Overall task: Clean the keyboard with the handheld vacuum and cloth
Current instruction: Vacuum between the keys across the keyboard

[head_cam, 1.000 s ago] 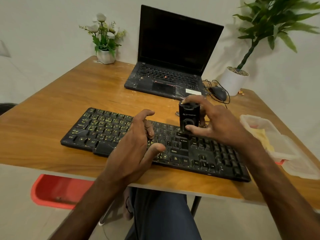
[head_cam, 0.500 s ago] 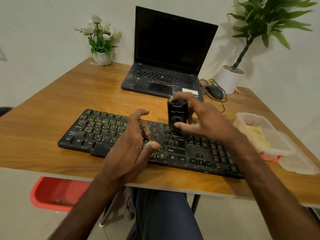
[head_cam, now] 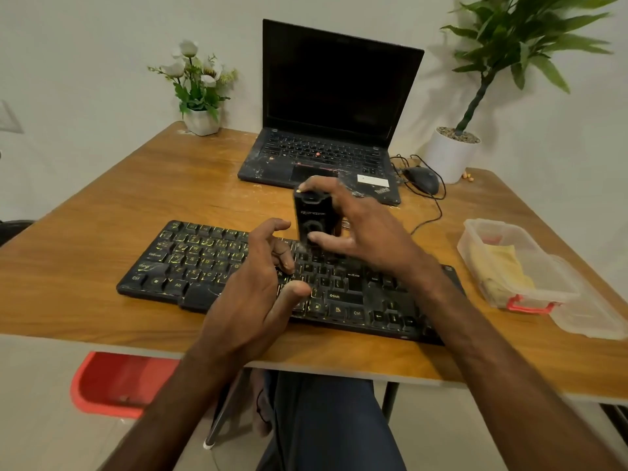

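A black keyboard (head_cam: pixel 190 263) with yellow-lit, dusty keys lies across the near part of the wooden table (head_cam: pixel 102 212). My right hand (head_cam: pixel 360 229) grips a small black handheld vacuum (head_cam: pixel 311 217), held upright with its lower end on the keys near the middle of the top rows. My left hand (head_cam: pixel 255 290) rests on the middle of the keyboard, fingers spread and bent, holding nothing. A yellow cloth (head_cam: pixel 499 266) lies inside a clear plastic box (head_cam: pixel 475 232) at the right.
An open black laptop (head_cam: pixel 336 107) stands behind the keyboard, with a wired mouse (head_cam: pixel 423 180) to its right. A small flower pot (head_cam: pixel 200 120) sits back left, a tall potted plant (head_cam: pixel 450 154) back right. The box's lid (head_cam: pixel 591 317) lies near the right edge. A red stool (head_cam: pixel 115 382) is below.
My right hand has slid the vacuum leftward along the keyboard's upper rows, closer to my left hand. My left hand stays in the same place on the keys.
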A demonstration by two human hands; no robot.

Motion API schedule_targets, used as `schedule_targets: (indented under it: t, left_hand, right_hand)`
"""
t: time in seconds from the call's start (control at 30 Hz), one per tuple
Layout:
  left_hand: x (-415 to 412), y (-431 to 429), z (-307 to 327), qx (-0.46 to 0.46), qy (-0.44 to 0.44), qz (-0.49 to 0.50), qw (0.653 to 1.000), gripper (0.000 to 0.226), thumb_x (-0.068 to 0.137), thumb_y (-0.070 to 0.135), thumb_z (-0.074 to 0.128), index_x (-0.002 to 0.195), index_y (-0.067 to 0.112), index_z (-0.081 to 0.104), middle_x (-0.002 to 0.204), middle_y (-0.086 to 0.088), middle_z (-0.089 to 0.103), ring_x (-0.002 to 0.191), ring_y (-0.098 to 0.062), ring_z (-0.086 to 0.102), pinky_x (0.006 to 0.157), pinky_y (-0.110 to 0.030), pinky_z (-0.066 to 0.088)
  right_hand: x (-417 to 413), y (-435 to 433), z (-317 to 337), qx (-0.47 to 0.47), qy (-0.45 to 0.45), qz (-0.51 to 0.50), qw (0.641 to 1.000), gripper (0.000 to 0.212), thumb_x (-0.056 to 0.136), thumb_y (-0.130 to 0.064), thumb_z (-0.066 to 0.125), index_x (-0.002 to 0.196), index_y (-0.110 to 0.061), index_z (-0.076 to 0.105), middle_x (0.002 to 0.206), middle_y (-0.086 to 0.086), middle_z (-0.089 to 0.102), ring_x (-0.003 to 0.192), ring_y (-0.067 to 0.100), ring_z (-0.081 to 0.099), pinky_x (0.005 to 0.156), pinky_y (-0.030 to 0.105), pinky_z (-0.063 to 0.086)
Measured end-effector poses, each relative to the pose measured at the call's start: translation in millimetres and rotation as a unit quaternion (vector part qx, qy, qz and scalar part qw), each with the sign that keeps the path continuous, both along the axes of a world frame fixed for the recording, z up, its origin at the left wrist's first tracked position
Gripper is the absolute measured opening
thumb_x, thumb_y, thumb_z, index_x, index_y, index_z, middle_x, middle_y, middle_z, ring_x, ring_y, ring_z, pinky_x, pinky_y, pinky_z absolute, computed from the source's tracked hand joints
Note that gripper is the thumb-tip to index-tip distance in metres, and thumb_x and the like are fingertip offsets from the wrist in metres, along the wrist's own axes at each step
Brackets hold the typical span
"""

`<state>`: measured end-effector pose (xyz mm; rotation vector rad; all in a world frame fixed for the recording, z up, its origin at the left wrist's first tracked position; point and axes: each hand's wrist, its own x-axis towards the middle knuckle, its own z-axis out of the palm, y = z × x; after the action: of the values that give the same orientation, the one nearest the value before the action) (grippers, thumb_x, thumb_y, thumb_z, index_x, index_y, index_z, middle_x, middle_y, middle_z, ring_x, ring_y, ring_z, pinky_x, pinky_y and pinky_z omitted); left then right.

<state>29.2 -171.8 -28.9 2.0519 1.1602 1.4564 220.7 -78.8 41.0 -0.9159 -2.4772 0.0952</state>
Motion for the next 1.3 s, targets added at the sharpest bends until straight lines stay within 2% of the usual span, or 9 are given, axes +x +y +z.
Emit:
schedule_targets:
  t: [0.2,0.4,0.47,0.67,0.8,0.97,1.07,1.2,1.3]
  left_hand:
    - [0,-3,1,-0.009,0.022,0.002,1.0,0.076,0.084,0.089,0.023,0.14,0.038,0.021,0.101,0.003,0.051,0.095,-0.012,0.058,0.088,-0.041,0.051]
    - [2,-16,9,-0.022,0.046,0.002,0.999,0.073,0.087,0.086,0.023,0.142,0.038,0.021,0.108,0.002,0.05,0.104,-0.011,0.055,0.092,-0.031,0.048]
    - [-2,-18,10,-0.026,0.062,0.009,0.998,0.072,0.088,0.084,0.027,0.142,0.036,0.023,0.114,0.002,0.052,0.108,-0.011,0.055,0.095,-0.03,0.047]
    - [-65,-15,18,0.015,0.272,0.121,0.955,0.087,0.089,0.082,0.032,0.141,0.012,0.034,0.142,-0.017,0.047,0.129,-0.029,0.046,0.108,-0.055,0.04]
    - [-99,-7,27,-0.029,0.34,0.11,0.934,0.101,0.081,0.088,0.037,0.147,0.011,0.032,0.156,-0.011,0.036,0.147,-0.027,0.029,0.118,-0.048,0.026]
    - [-63,-13,25,-0.055,0.4,0.072,0.912,0.107,0.075,0.095,0.031,0.153,0.024,0.018,0.157,-0.007,0.037,0.141,-0.01,0.024,0.119,-0.037,0.013]
    - [-42,-13,16,-0.054,0.383,0.069,0.919,0.099,0.08,0.091,0.03,0.154,0.025,0.018,0.155,-0.003,0.041,0.142,-0.012,0.029,0.122,-0.04,0.013]
    - [-34,-11,10,-0.041,0.388,0.082,0.917,0.094,0.085,0.085,0.037,0.155,0.024,0.022,0.151,-0.001,0.045,0.139,-0.016,0.038,0.123,-0.043,0.014]
    - [-34,-12,9,-0.045,0.366,0.083,0.926,0.094,0.086,0.084,0.038,0.155,0.022,0.021,0.152,-0.002,0.044,0.14,-0.016,0.038,0.122,-0.039,0.007]
  right_hand:
    - [60,-16,11,-0.012,-0.042,-0.061,0.997,0.07,0.086,-0.037,0.073,0.141,-0.04,0.029,0.104,-0.005,0.064,0.075,0.006,0.059,0.06,0.02,0.047]
    - [31,-20,-3,0.031,-0.004,-0.074,0.997,0.07,0.088,-0.036,0.071,0.139,-0.041,0.024,0.114,0.002,0.068,0.077,0.006,0.06,0.054,0.01,0.041]
    - [20,-31,-9,0.032,0.061,-0.096,0.993,0.069,0.089,-0.038,0.07,0.141,-0.039,0.025,0.114,0.0,0.068,0.078,0.008,0.064,0.053,0.013,0.047]
    - [22,-85,-44,0.035,0.247,-0.133,0.959,0.066,0.088,-0.036,0.07,0.141,-0.037,0.029,0.122,0.003,0.063,0.094,0.015,0.068,0.062,0.034,0.062]
    - [29,-68,-39,0.036,0.187,-0.134,0.972,0.066,0.089,-0.037,0.069,0.141,-0.034,0.03,0.122,0.009,0.062,0.095,0.019,0.068,0.064,0.037,0.062]
    - [28,-76,-31,-0.098,0.264,-0.049,0.958,0.067,0.082,-0.029,0.077,0.134,-0.041,0.037,0.123,-0.031,0.05,0.102,0.007,0.066,0.065,0.03,0.062]
    - [27,-95,-32,-0.087,0.202,0.012,0.975,0.068,0.083,-0.036,0.076,0.136,-0.048,0.035,0.13,-0.038,0.044,0.11,0.005,0.062,0.072,0.026,0.061]
    - [26,-80,-23,0.014,0.069,-0.02,0.997,0.065,0.088,-0.046,0.064,0.143,-0.043,0.029,0.127,-0.002,0.062,0.101,0.014,0.064,0.072,0.035,0.06]
    - [28,-71,-14,0.022,0.038,-0.033,0.998,0.063,0.089,-0.048,0.06,0.142,-0.041,0.028,0.119,0.004,0.065,0.095,0.019,0.066,0.067,0.039,0.06]
